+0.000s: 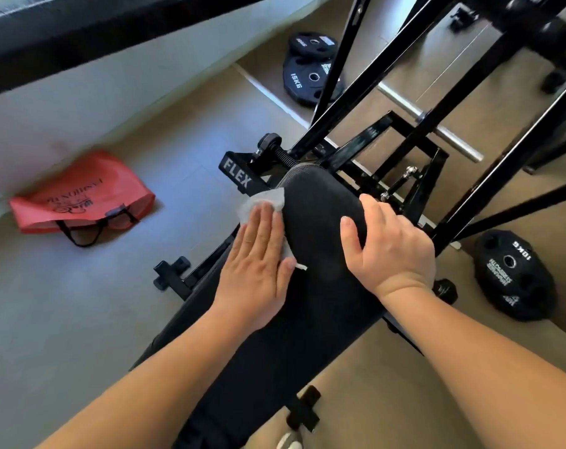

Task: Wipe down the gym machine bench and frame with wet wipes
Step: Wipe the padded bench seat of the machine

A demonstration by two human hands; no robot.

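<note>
A black padded bench [317, 286] runs from the bottom centre up to its rounded far end. My left hand [259, 264] lies flat with straight fingers, pressing a white wet wipe [265, 200] against the pad's left edge near that end. My right hand [395, 244] rests on the pad's right side, thumb on top and fingers curled over the edge. The black steel frame [401, 137] with a "FLEX" plate [237, 178] stands just beyond the pad.
A red shopping bag [84, 197] lies on the floor at left by the wall. Black weight plates lie on the floor at top centre [310, 71] and at right [514, 275]. A chrome bar [430, 123] crosses behind the frame. A shoe tip [289, 442] shows at the bottom.
</note>
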